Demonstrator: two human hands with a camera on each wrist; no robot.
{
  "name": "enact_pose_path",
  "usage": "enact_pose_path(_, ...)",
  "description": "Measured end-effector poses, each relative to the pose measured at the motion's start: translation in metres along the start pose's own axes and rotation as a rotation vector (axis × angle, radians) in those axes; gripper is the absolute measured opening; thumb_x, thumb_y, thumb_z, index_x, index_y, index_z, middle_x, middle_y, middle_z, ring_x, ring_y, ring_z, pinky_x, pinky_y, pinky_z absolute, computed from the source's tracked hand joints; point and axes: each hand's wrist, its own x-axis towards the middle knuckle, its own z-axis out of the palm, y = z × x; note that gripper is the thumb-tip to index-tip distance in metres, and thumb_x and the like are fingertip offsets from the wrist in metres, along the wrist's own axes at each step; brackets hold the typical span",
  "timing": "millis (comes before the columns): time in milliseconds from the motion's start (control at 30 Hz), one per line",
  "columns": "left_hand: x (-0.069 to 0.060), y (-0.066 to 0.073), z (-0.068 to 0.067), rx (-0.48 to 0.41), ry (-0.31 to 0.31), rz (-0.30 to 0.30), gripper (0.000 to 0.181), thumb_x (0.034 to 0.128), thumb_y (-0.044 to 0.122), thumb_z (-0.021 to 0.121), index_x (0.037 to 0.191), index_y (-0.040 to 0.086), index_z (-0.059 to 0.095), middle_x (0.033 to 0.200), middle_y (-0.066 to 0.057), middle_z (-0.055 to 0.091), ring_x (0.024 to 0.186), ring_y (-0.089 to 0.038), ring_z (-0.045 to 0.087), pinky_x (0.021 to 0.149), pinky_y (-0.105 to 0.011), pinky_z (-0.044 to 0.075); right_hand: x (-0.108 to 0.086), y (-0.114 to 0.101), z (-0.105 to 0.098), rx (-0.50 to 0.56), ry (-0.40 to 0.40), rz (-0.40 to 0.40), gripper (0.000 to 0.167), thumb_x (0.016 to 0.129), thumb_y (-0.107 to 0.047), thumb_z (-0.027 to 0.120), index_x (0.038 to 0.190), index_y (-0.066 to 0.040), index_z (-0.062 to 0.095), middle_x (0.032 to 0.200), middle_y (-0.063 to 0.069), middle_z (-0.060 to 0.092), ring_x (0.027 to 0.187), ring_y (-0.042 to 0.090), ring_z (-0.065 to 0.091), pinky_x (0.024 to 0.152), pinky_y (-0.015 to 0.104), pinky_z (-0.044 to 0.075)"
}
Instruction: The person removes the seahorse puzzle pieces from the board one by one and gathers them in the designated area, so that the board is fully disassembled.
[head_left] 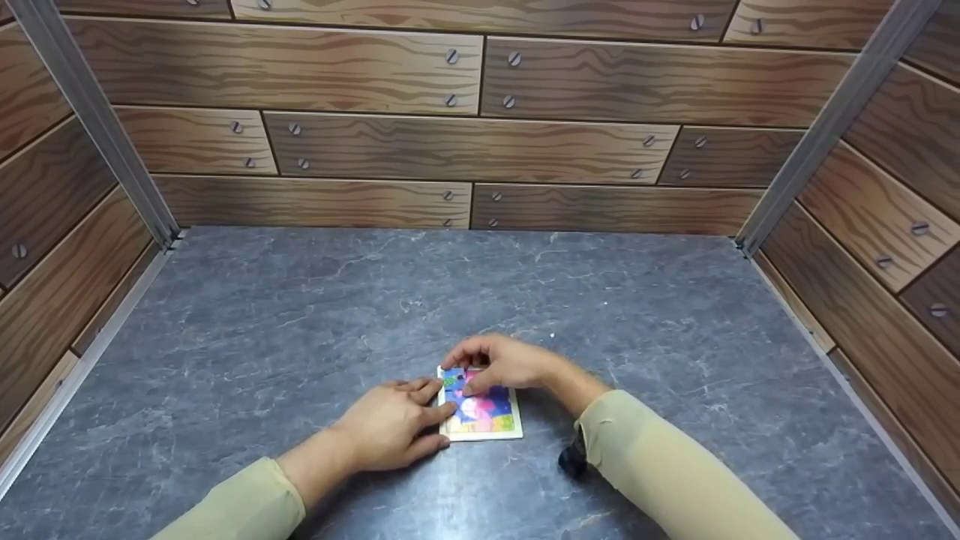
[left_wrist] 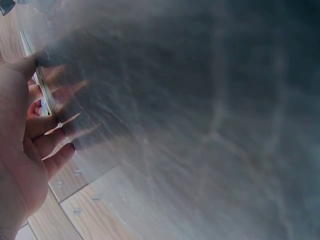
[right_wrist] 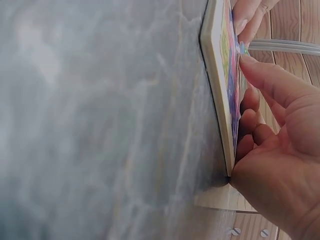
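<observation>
A small picture board (head_left: 517, 426) with a pale border and a bright pink, blue and yellow picture lies flat on the table. At its left edge is my left hand (head_left: 390, 427), fingers spread, with one fingertip over the picture and the thumb at the lower left corner. My right hand (head_left: 514, 364) arches over the board's upper part, its thumb and a finger at either side of a small blue-green piece (head_left: 452, 380). In the right wrist view the piece (right_wrist: 243, 48) stands slightly raised by the thumb tip; the other fingers are curled beside the board (right_wrist: 214, 45).
The grey marbled table (head_left: 337, 300) surrounds the board. Wood-patterned walls (head_left: 375, 146) with metal corner posts (head_left: 112, 135) enclose its back and sides. A small black object (head_left: 572, 459) is by the right sleeve.
</observation>
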Motion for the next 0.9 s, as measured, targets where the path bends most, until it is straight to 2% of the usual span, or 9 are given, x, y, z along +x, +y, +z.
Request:
enact_pose_path(267,-0.0002,0.001,-0.0012,-0.002,0.002,0.007,0.05,0.109,0.049,0.056,0.147,0.018,0.067,0.147,-0.022,0.061,0.133,-0.034,0.063,0.104,-0.052,0.055,0.0008,-0.0001,0.0048,-0.044,0.03,-0.016,0.041,0.088,-0.005,0.084,0.128,-0.005,0.074,0.105,0.003,0.068,0.095,0.012,0.058,0.086,0.027,0.047)
enact_pose_path(900,0.0015,0.0003,0.0001,-0.003,0.002,0.009,0.05,0.1086,0.049,0.057,0.147,0.017,0.067,0.147,-0.023,0.06,0.133,-0.035,0.063,0.105,-0.051,0.054,-0.0015,0.0025,0.007,-0.072,0.067,-0.036,0.037,0.089,-0.003,0.083,0.125,-0.004,0.075,0.1,-0.001,0.065,0.092,0.011,0.057,0.083,0.027,0.047)
